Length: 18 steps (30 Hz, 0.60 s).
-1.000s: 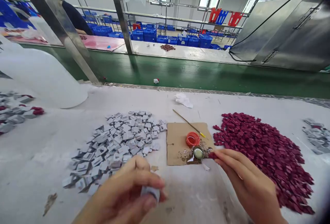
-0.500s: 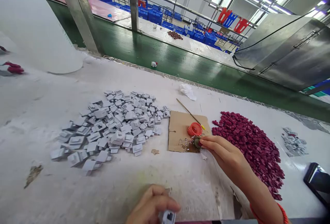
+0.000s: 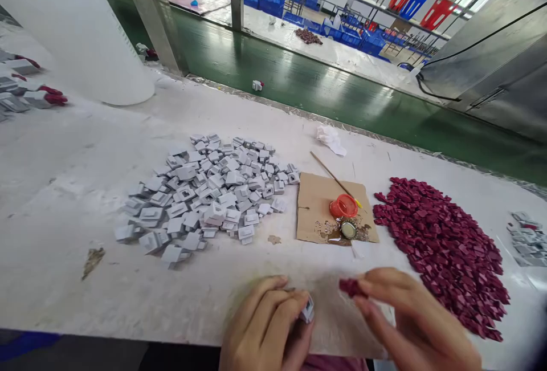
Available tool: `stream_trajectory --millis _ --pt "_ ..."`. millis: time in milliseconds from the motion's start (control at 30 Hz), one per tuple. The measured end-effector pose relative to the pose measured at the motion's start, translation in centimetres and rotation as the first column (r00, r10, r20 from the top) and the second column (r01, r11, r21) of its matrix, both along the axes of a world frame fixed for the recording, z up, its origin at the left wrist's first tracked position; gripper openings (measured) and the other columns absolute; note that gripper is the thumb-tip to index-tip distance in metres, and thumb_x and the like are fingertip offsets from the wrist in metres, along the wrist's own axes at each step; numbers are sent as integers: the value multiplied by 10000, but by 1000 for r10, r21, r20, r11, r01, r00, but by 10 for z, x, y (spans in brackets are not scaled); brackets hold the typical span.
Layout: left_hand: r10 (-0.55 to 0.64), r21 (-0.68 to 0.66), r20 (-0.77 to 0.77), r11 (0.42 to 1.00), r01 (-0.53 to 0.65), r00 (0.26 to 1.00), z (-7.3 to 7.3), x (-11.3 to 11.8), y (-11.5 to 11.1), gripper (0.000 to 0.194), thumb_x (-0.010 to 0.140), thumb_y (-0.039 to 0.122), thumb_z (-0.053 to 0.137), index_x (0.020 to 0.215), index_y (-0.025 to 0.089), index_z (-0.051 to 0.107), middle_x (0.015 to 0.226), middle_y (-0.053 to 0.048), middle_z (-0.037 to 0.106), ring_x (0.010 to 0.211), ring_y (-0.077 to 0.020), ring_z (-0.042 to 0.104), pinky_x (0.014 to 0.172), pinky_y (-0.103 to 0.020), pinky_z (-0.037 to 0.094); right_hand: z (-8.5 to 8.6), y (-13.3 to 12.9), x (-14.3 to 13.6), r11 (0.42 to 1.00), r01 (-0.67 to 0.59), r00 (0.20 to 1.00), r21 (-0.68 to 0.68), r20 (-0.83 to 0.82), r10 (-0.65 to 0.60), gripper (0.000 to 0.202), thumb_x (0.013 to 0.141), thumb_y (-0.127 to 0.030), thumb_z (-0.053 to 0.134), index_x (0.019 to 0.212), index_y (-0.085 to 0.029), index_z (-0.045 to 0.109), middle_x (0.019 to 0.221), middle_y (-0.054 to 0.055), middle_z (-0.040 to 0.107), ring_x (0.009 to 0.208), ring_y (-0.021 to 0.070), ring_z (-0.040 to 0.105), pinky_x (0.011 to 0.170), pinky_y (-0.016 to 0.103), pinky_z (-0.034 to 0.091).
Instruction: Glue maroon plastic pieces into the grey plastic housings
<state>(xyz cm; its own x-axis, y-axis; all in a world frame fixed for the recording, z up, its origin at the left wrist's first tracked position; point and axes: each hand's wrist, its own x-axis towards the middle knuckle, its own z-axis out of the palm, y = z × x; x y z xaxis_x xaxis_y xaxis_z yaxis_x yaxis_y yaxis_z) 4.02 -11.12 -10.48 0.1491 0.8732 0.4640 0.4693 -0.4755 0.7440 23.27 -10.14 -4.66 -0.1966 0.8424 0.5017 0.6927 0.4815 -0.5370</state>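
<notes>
The left hand point(image 3: 269, 328) curls around a grey block point(image 3: 307, 310); the right hand point(image 3: 412, 308) pinches a maroon piece point(image 3: 350, 287), the two apart above the desk point(image 3: 145, 297). The step seems to be pairing them; the next move likely calls for careful lining-up. On stained cardboard point(image 3: 311, 225), an open red cup point(image 3: 343, 207) has unclear contents; the upturned bottle cap point(image 3: 348, 229) beside it looks pale inside.

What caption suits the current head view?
Left hand holding a grey block, right hand a maroon piece, with a cardboard sheet beyond.
</notes>
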Motion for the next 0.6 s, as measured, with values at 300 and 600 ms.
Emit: stream_trajectory --millis 300,600 --pt "-22 -43 -40 999 20 999 2 -2 1 234 789 46 618 960 206 616 814 3 720 932 -174 653 880 -272 527 -24 -13 -28 988 -82 982 -129 -179 59 234 791 -13 630 972 -162 638 830 49 683 755 140 668 636 204 590" --pt "-102 -55 -26 993 100 994 2 -4 4 252 796 18 574 958 212 575 813 -9 725 839 -182 679 819 -304 557 -6 -7 -24 886 -252 968 -389 -111 226 222 862 -30 572 1038 -160 611 926 62 642 839 118 647 723 165 571"
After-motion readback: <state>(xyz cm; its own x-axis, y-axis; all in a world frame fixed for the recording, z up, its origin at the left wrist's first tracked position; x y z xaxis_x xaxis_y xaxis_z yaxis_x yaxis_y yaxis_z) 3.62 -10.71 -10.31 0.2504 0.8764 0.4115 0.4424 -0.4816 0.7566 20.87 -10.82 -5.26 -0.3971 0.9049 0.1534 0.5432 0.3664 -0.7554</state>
